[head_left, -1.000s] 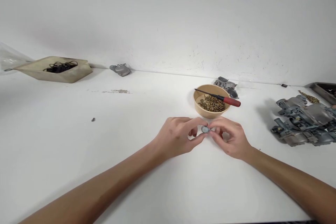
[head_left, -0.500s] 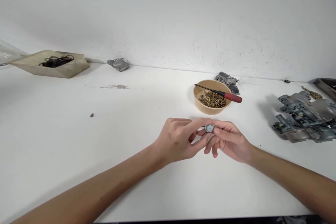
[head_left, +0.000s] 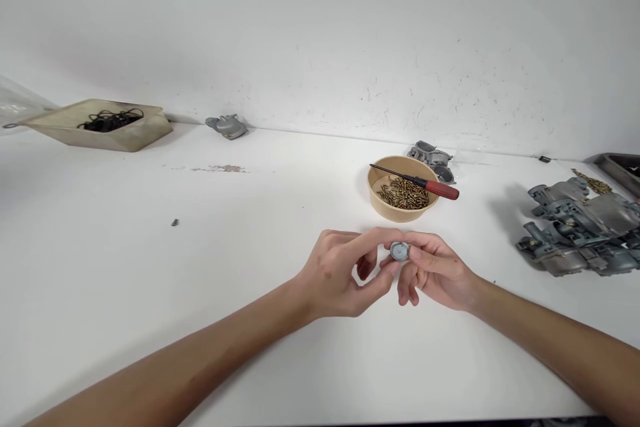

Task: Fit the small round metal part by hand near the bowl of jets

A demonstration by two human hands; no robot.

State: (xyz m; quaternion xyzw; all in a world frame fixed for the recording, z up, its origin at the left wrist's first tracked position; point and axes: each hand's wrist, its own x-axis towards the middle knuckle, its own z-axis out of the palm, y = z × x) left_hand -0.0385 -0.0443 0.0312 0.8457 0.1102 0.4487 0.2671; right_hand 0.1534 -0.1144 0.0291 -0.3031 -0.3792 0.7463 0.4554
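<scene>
Both my hands meet over the middle of the white table (head_left: 200, 280). My left hand (head_left: 340, 273) and my right hand (head_left: 437, 273) pinch a small round grey metal part (head_left: 399, 251) between their fingertips, its flat face turned toward me. Just behind the hands stands a tan bowl (head_left: 373, 195) holding several small brass screws (head_left: 403, 191). A red-handled screwdriver (head_left: 440, 189) lies across the bowl's rim.
A pile of grey metal carburetor bodies (head_left: 580, 230) lies at the right. Another grey casting (head_left: 431, 158) sits behind the bowl, and one (head_left: 227, 126) by the wall. A beige tray with black rings (head_left: 100, 123) is far left. A dark tray (head_left: 617, 165) is far right.
The hands have shifted slightly and turned the small grey part, so its round face shows more clearly now. The right hand's fingers have curled under it.
</scene>
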